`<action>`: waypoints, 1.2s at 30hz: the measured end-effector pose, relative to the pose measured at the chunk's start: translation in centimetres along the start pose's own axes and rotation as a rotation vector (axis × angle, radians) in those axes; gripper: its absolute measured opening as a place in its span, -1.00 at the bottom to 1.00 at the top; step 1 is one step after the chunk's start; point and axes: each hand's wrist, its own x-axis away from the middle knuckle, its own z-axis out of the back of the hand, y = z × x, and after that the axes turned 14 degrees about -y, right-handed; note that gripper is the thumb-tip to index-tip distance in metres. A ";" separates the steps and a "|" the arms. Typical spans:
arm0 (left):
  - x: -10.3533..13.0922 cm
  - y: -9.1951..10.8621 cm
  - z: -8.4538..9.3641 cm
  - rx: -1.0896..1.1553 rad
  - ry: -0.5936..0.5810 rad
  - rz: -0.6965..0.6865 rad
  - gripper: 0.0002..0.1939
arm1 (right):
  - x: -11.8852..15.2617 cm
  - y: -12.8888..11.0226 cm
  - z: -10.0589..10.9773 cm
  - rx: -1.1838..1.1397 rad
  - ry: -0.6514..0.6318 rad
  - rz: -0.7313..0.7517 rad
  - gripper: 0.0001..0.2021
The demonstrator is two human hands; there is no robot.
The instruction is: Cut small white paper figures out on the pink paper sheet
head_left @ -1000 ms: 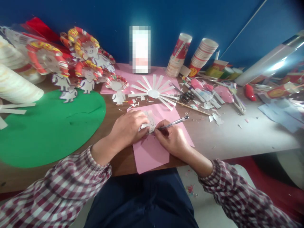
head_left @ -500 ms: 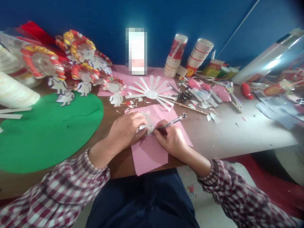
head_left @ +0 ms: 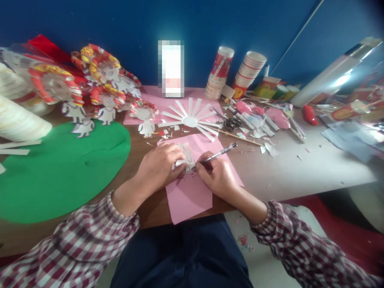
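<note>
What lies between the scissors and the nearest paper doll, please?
In the head view, a white paper fan lies between the scissors and the doll, with small scraps near the doll.

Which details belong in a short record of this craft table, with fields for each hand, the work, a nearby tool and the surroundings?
left hand: on the white cutout
right hand: holds a pen, tip near the cutout's edge
under the cutout: pink paper
nearby tool: dark scissors
left side: green sheet
farther back: two cup stacks
</note>
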 end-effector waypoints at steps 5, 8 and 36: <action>0.0 -0.2 -0.2 -0.001 0.011 -0.018 -0.86 | -0.1 0.0 0.0 -0.003 -0.007 0.011 -0.92; 0.0 -0.2 -0.3 -0.003 0.020 -0.015 -0.86 | -0.1 0.0 0.0 0.001 -0.007 0.026 -0.92; 0.0 -0.1 -0.2 -0.005 -0.015 0.006 -0.85 | 0.0 0.0 0.0 -0.015 -0.033 0.010 -0.92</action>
